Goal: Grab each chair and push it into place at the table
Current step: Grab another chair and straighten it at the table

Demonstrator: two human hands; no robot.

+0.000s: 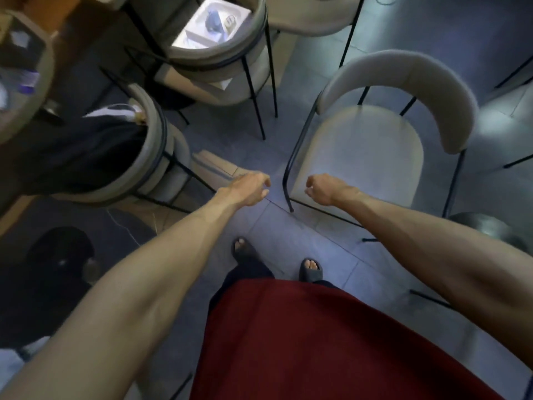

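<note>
Two hands hover empty: left hand (249, 189) with fingers loosely spread, right hand (320, 189) loosely curled, holding nothing. Free chair (372, 151) stands just beyond the right fingers, untouched. Reaching seems the step in hand; next calls for gripping its backrest (418, 79).

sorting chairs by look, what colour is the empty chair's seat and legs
Cream seat, black legs on the empty chair, seen in the head view.

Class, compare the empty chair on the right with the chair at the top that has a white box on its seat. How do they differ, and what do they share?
The empty chair has a bare seat; the loaded chair carries a white box. The empty chair stands apart on open floor, nearest the right hand; the loaded chair sits farther off, among other chairs. Both have pale curved backrests and thin black legs.
</note>
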